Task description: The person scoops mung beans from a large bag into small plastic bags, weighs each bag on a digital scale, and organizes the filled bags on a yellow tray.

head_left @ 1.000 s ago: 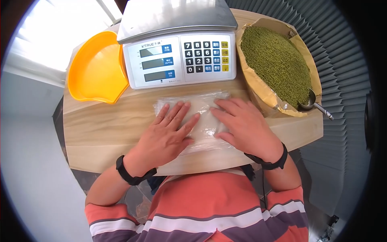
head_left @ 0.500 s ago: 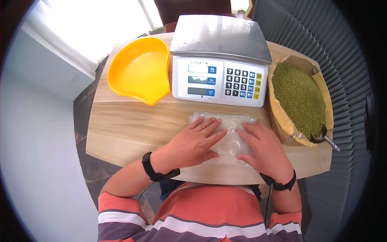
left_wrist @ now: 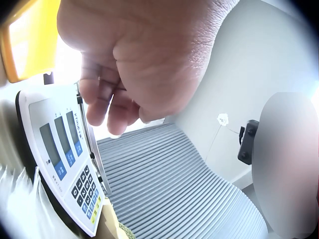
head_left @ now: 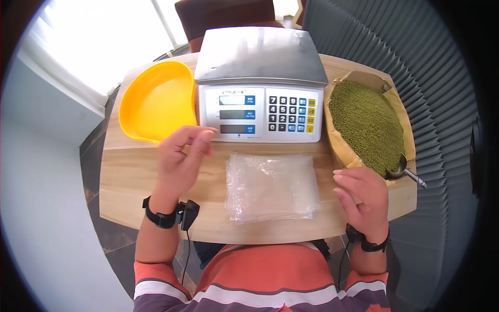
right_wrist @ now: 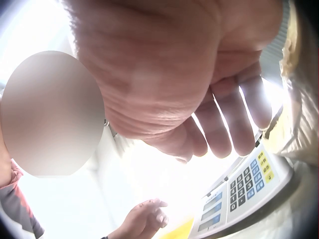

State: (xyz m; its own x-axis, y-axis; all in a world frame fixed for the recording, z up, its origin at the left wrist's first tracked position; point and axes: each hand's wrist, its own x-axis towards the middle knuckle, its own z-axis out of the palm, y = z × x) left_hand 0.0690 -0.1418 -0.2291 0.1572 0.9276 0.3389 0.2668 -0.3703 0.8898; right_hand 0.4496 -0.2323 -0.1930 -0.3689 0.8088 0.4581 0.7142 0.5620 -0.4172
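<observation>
A flat stack of clear plastic bags (head_left: 273, 187) lies on the wooden table (head_left: 140, 182) in the head view. My left hand (head_left: 182, 158) is raised to the left of the stack, near the scale's lower left corner; its fingers bend loosely, thumb close to the index finger. In the left wrist view that hand (left_wrist: 144, 55) shows nothing held. On the stack's other side my right hand (head_left: 366, 200) is apart from the plastic, fingers slightly bent and spread from the thumb. The right wrist view shows this hand (right_wrist: 169, 74) empty, its fingers extended with small gaps.
A white electronic scale (head_left: 260, 114) with a metal plate (head_left: 260, 57) stands behind the bags. The yellow scoop-shaped tray (head_left: 158, 104) is at its left. On the right, a paper sack (head_left: 340, 143) holds green beans (head_left: 366, 122) and a metal scoop (head_left: 410, 174). Behind the table is a brown chair (head_left: 223, 15).
Both hands have come off the plastic bags and moved apart, the left toward the left and up, the right toward the right. The bags are now uncovered. The head view has shifted.
</observation>
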